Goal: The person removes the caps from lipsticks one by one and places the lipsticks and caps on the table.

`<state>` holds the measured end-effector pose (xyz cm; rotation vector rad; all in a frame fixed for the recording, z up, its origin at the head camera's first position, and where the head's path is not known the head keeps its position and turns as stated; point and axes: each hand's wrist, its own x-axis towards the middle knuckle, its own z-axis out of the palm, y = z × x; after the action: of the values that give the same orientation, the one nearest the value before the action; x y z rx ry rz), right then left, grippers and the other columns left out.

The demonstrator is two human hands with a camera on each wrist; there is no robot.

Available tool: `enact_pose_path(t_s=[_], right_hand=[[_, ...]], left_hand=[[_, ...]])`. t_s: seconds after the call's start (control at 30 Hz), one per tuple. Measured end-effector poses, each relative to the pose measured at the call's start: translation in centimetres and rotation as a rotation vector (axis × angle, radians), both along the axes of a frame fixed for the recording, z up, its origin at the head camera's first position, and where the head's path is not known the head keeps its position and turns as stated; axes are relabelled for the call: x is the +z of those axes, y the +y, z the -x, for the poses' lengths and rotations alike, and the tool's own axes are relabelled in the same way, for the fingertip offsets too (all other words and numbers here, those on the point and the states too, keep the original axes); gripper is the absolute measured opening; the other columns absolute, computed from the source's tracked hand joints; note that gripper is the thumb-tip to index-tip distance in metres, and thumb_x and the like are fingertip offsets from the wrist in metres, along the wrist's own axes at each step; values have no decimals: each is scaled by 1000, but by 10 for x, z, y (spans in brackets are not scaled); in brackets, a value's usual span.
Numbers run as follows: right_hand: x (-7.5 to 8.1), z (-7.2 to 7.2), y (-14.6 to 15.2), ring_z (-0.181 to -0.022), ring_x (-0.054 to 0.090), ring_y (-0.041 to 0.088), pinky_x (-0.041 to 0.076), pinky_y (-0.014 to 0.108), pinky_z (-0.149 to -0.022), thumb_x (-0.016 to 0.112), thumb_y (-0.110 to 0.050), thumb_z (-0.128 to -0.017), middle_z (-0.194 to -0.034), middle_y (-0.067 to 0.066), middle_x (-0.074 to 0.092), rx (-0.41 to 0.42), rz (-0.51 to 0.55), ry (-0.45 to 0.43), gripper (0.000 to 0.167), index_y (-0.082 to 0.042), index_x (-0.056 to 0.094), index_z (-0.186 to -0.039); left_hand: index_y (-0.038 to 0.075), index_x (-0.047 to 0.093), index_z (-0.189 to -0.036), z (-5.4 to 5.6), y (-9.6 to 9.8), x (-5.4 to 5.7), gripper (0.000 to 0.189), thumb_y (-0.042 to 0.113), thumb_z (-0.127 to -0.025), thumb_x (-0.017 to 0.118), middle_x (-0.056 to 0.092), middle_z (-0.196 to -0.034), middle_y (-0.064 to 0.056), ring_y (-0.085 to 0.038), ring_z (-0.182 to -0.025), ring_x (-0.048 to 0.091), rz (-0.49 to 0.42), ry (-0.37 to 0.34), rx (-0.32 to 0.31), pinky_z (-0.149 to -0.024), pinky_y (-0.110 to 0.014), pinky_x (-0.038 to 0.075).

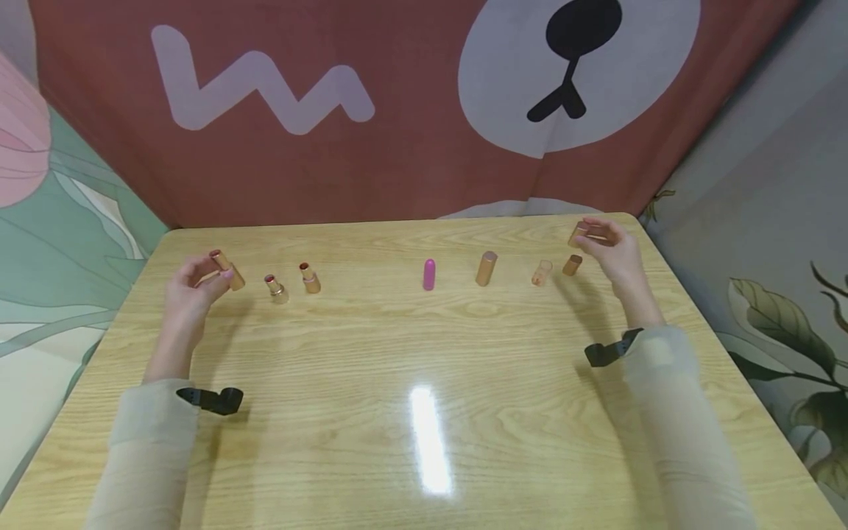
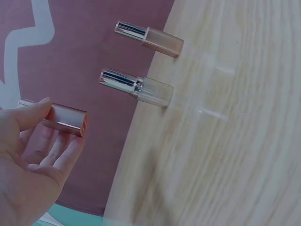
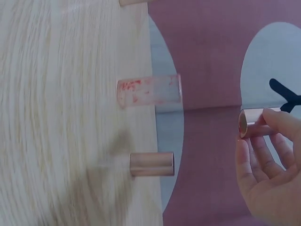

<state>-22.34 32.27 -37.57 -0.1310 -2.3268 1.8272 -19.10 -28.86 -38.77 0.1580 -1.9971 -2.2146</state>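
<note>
A reddish-brown backdrop (image 1: 411, 173) with white and black shapes closed off the far side of the pale wood-grain worktop (image 1: 318, 368). The items stood in a loose row towards its far edge.

Left end: the left hand (image 1: 188, 293) pinched a gold lipstick tube (image 2: 68, 117) between thumb and fingers; the tube appeared uncapped. Whether its base touched the worktop could not be told. Just beside it stood a clear-based lipstick (image 1: 277, 291) and a gold-based lipstick (image 1: 311, 280), both upright and without caps.

Right end: the right hand (image 1: 615, 249) pinched a short gold cap (image 3: 255, 117), its open end showing in the right wrist view. Near it stood a bronze cap (image 3: 152, 164) and a clear cap (image 3: 149, 92), the latter marked with red smears.

Centre: a pink tube (image 1: 429, 275) and a taller gold tube (image 1: 486, 269) stood upright, apart from both groups, and appeared closed.

Progress, as judged: two bodies and two caps were already set out at opposite ends. Outstanding were the release of the third body and cap, not yet let go, and probably the two central tubes, which appeared unopened.
</note>
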Motion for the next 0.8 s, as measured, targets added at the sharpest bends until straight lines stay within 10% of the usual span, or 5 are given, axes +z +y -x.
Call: enact_pose_path(t_s=[0.8], right_hand=[[-21,-8,32,-84,56,-6,47,3,-69,63,-3,-90,-89,-23,62,-73,34,-18,23,-18,60,-107]], left_hand=[[26,58,-99,4,-8,-17,20,11,-89,66,56,-99,19,5,-92,51,171,-104,-19,-72,-2,46]])
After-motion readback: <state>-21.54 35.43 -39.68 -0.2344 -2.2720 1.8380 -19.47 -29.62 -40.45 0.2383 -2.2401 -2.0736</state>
